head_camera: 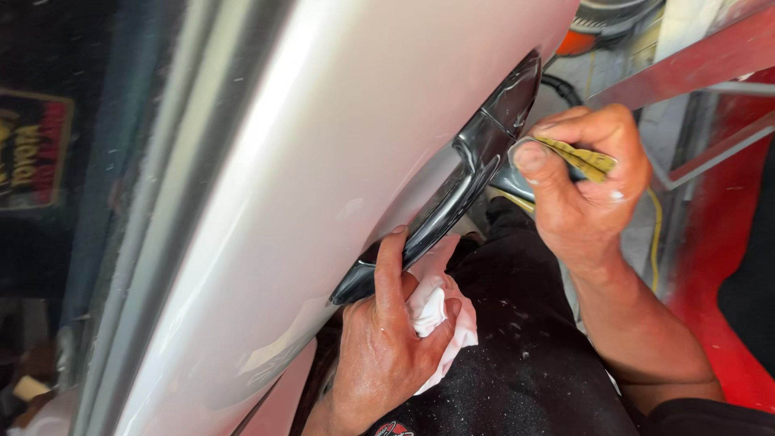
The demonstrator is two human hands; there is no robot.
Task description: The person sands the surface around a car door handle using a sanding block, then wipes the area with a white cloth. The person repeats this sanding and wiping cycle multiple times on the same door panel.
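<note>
A silver car door panel (pixel 323 161) fills the middle of the head view, with a glossy black door handle (pixel 460 178) running along its edge. My left hand (pixel 387 339) grips a crumpled white cloth (pixel 436 319), its thumb pressed against the lower end of the handle. My right hand (pixel 585 186) pinches a small folded yellowish piece of sandpaper (pixel 585 159) against the upper part of the handle.
My dark trousers (pixel 525 355), speckled with dust, are below the hands. A red car body (pixel 710 242) stands at right, an orange and black object (pixel 597 24) at the top. Dark window glass (pixel 48 161) with a sticker is at left.
</note>
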